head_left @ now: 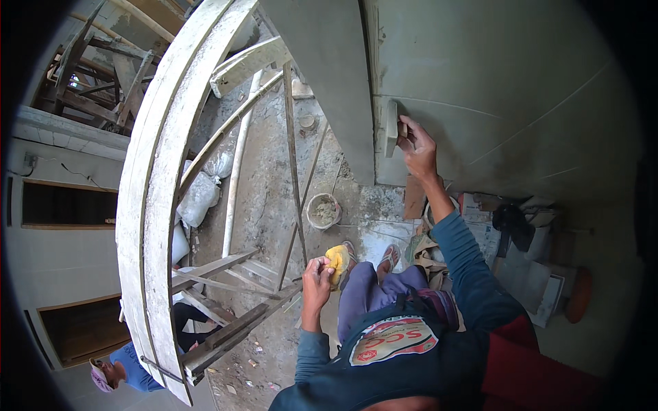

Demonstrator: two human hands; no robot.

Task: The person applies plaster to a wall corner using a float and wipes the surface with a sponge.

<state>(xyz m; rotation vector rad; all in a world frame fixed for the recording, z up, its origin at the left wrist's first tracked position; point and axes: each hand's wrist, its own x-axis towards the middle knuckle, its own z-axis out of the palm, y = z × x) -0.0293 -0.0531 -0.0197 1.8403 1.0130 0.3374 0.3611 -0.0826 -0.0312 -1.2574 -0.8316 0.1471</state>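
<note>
Up at the grey plastered wall (466, 75), my right hand (421, 152) is closed round the grip of a pale plastering float (391, 129). The float's flat face is turned toward the edge where the wall meets a smooth grey strip (325, 61); whether it touches the plaster I cannot tell. Lower down, in front of my legs, my left hand (316, 286) pinches a yellow sponge (338, 260). Beyond the sponge, on the floor, stands a bucket (323, 227) with greyish mortar in it.
A long mortar-splashed plank (159, 178) on wooden trestle supports (233, 322) runs along my left. White sacks (199, 198) lie beneath it. A person in blue (140, 370) is at the lower left. Boards and bags (510, 236) are piled against the wall at right.
</note>
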